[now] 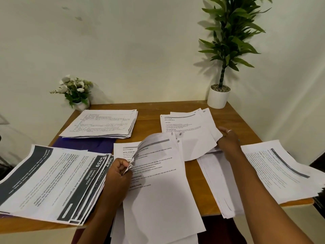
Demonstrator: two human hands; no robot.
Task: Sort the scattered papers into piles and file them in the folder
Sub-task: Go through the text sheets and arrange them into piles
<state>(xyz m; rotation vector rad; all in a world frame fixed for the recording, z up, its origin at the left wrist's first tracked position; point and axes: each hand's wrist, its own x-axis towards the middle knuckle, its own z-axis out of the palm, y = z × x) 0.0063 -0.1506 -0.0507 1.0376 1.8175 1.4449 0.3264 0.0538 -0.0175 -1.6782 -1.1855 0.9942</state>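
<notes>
Left hand (119, 170) pinching curled sheet (154, 143) corner right of blue folder (84, 145), right hand (228, 143) gripping loose sheets (198, 147) farther right

Plain off-white walls (140, 41), brown wooden table (149, 120) set against them, tall leafy plant (233, 32) in white pot (218, 99) back right, small white flowers (73, 88) back left, soft shadows.

On the table (149, 110) the rear left pile (102, 124) is laid partly on the folder (88, 145), behind the front left pile (52, 184). The middle pile (158, 191) is hung over the front edge. Two piles, the rear right pile (186, 124) and the front right pile (281, 169), are placed right. The flowers (73, 90) and the plant (226, 50) are set at the rear corners.
</notes>
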